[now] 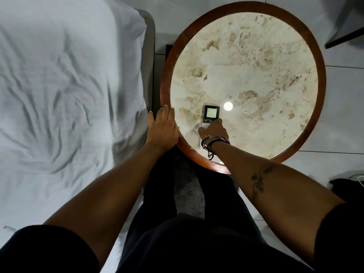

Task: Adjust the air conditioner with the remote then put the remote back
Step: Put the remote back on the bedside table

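Observation:
A white remote (211, 113) with a dark-framed screen lies on the round marble table (256, 62), near its front left. My right hand (213, 130) covers the remote's lower half, fingers closed around it; the wrist wears bracelets. Whether the remote rests on the table or is lifted slightly, I cannot tell. My left hand (162, 128) lies flat on the table's wooden rim (165, 89), fingers together and extended, holding nothing. No air conditioner is in view.
A bed with a crumpled white sheet (65, 91) fills the left side, close against the table. A bright light reflection (228, 106) shines on the marble beside the remote. Tiled floor lies to the right, with dark furniture (346, 39) at the top right corner.

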